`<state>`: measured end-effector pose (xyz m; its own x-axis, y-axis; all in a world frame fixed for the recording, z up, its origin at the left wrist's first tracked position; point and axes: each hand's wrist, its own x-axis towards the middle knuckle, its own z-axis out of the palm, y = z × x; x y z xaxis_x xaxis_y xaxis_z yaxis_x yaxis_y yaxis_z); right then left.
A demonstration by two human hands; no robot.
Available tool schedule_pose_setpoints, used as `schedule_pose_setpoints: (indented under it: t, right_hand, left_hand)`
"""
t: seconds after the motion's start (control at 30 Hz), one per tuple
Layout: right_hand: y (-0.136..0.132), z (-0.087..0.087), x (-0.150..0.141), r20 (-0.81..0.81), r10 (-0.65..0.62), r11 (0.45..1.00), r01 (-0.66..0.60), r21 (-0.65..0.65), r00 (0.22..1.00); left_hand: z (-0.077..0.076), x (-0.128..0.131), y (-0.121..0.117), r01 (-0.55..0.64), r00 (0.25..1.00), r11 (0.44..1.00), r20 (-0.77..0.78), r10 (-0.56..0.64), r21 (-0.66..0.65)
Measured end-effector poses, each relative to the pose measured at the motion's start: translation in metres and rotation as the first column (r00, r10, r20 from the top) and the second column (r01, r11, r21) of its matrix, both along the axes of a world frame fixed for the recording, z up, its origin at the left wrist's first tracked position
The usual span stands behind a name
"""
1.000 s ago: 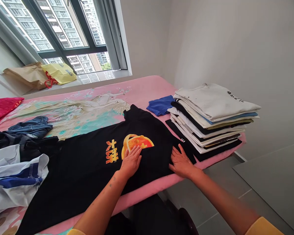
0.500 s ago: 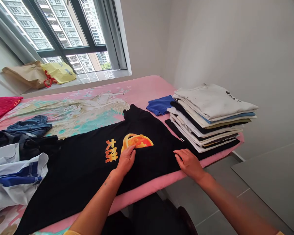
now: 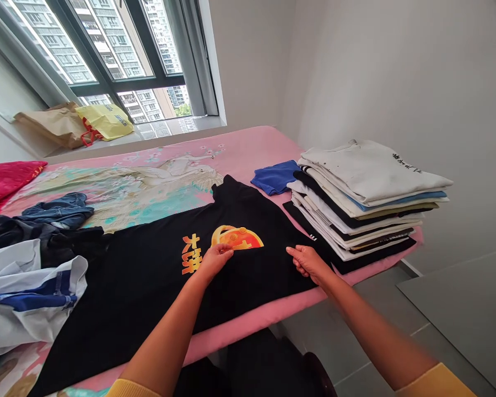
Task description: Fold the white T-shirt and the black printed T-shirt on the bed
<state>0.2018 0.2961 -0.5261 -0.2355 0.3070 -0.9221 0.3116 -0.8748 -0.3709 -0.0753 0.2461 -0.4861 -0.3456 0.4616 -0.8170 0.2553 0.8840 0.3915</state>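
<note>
Black cloth fills the lower middle of my head view: a shirt [image 3: 149,270] spread on the bed [image 3: 264,143], where both hands, flat a second ago, have now drawn their fingers in, which I read as a change from smoothing to gathering. Near the centre, the left hand [image 3: 215,261] is narrowed to near a pinch over the orange print [image 3: 250,240]; right of centre, the right hand [image 3: 309,262] is likewise narrow at the shirt, beside the clothes pile [image 3: 364,173], and I cannot tell whether either has cloth caught.
</note>
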Motion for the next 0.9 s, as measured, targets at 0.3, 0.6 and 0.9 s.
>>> schedule_pose_setpoints:
  t: [0.3,0.6,0.9]
  right_hand:
    - [0.002,-0.007,-0.001,0.072,0.013,0.994,-0.02,0.107,0.997]
    - [0.0,-0.008,-0.001,0.056,0.008,0.993,-0.015,0.113,0.998]
    - [0.001,-0.015,-0.006,0.077,-0.014,0.989,0.003,0.147,0.997]
  left_hand:
    - [-0.001,0.0,-0.001,-0.172,0.979,0.984,0.121,0.167,0.037]
    - [-0.003,-0.005,-0.003,-0.159,0.983,0.98,0.114,0.146,0.118]
    - [-0.007,-0.005,-0.005,-0.216,0.965,0.971,0.171,0.196,0.102]
